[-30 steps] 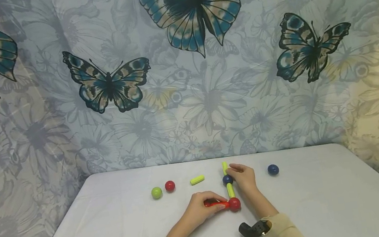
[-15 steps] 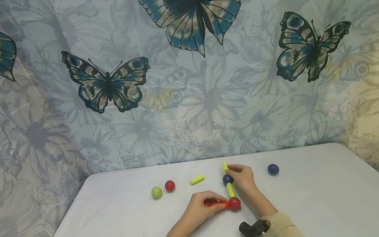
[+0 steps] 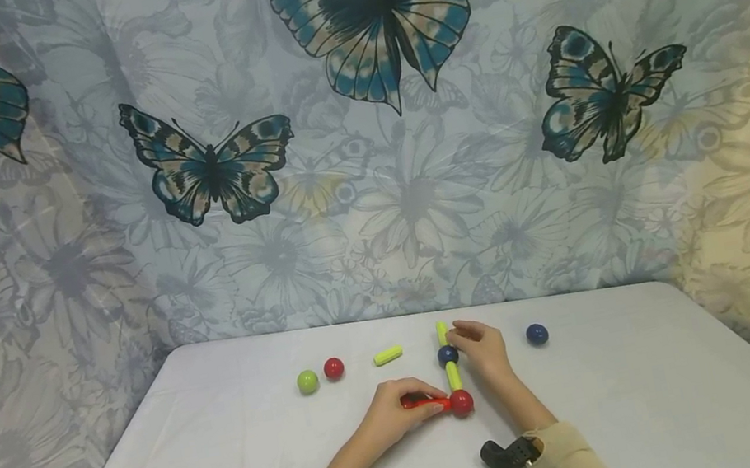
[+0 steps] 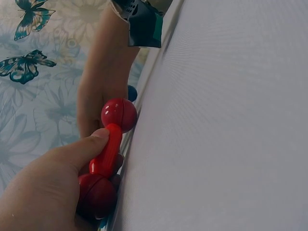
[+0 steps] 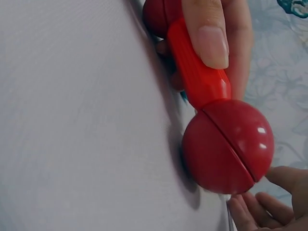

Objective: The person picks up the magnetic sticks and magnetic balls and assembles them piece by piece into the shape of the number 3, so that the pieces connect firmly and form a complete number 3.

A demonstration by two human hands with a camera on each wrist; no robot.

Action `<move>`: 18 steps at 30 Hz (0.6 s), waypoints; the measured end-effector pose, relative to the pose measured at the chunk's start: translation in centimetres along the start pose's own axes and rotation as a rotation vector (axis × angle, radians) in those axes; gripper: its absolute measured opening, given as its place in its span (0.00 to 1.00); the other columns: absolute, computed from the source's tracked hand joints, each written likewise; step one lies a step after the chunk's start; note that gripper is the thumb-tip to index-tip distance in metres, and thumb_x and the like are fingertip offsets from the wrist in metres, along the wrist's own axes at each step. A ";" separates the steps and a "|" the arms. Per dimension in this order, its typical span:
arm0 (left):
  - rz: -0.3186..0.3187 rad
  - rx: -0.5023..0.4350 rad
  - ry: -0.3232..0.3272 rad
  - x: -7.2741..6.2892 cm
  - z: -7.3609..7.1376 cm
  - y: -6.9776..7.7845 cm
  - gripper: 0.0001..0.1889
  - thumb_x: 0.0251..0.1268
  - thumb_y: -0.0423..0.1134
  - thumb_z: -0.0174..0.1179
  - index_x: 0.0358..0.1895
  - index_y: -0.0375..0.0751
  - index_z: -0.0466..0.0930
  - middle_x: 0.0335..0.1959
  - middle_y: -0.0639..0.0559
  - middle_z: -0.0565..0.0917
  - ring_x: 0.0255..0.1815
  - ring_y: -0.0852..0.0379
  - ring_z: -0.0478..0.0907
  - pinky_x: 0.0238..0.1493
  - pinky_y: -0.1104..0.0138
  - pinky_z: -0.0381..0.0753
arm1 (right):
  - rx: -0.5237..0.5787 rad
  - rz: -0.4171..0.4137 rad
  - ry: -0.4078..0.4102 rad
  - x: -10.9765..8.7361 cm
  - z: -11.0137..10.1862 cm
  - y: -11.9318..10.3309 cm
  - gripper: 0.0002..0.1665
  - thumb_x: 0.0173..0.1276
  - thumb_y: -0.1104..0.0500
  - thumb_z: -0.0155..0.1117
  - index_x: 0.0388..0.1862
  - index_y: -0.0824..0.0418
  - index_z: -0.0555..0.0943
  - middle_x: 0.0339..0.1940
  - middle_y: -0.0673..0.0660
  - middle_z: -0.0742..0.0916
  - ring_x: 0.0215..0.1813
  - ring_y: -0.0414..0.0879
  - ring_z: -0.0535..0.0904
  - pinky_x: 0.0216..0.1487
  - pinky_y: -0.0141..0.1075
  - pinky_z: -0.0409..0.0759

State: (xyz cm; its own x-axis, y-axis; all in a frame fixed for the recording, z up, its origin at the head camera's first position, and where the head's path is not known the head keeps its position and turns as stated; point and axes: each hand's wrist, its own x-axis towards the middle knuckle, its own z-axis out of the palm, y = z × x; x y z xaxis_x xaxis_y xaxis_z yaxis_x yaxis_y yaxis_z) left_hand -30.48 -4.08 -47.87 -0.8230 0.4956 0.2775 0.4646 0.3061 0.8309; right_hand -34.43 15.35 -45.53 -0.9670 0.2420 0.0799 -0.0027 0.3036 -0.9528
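My left hand point(image 3: 397, 412) grips a short red rod point(image 4: 107, 151) between thumb and fingers. A red ball sits at each end of it; the right-hand ball point(image 5: 228, 147) joins a yellow-green rod point(image 3: 454, 376) pointing away from me. That rod leads to a dark blue ball point(image 3: 447, 355), and a second yellow-green rod point(image 3: 441, 331) continues beyond it. At this far end, my right hand point(image 3: 484, 350) has its thumb and fingers parted, fingertips right beside the blue ball and far rod. In the right wrist view the red ball partly hides those fingers.
On the white-covered table point(image 3: 234, 459), a green ball point(image 3: 307, 381), a red ball point(image 3: 334, 369) and a loose yellow-green rod point(image 3: 388, 355) lie at the back left. Another blue ball point(image 3: 537, 334) lies right of my right hand. A butterfly-print cloth point(image 3: 378, 250) hangs behind.
My right hand's fingers have parted slightly and drawn a little away from the far rod. The left hand keeps its grip on the red rod. The head view has shifted slightly.
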 end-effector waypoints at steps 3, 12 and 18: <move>0.002 0.003 0.002 0.0 0.0 -0.1 0.09 0.59 0.44 0.68 0.43 0.53 0.88 0.40 0.58 0.90 0.41 0.70 0.81 0.46 0.75 0.78 | -0.012 -0.033 0.010 0.0 -0.4 0.0 0.24 0.68 0.60 0.63 0.60 0.67 0.77 0.54 0.67 0.85 0.58 0.58 0.81 0.61 0.47 0.79; 0.008 0.003 0.004 0.0 0.1 -0.3 0.09 0.58 0.44 0.69 0.43 0.53 0.88 0.39 0.58 0.90 0.40 0.70 0.80 0.44 0.76 0.78 | -0.020 -0.115 0.008 0.0 -2.3 -0.6 0.25 0.68 0.59 0.64 0.62 0.65 0.76 0.59 0.65 0.83 0.64 0.58 0.78 0.65 0.47 0.77; 0.008 0.000 0.004 0.0 0.1 -0.3 0.09 0.58 0.44 0.69 0.42 0.53 0.88 0.40 0.58 0.89 0.41 0.69 0.81 0.45 0.76 0.78 | -0.018 -0.137 0.013 0.3 -3.7 -0.7 0.25 0.67 0.58 0.65 0.62 0.64 0.76 0.61 0.65 0.82 0.67 0.57 0.76 0.68 0.45 0.74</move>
State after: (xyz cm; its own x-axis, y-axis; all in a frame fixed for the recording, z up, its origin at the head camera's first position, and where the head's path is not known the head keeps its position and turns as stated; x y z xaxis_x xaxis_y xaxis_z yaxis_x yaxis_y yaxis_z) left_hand -30.63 -4.10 -48.17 -0.8205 0.4947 0.2865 0.4715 0.3023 0.8285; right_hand -33.82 18.60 -43.79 -0.9546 0.2090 0.2124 -0.1294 0.3513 -0.9273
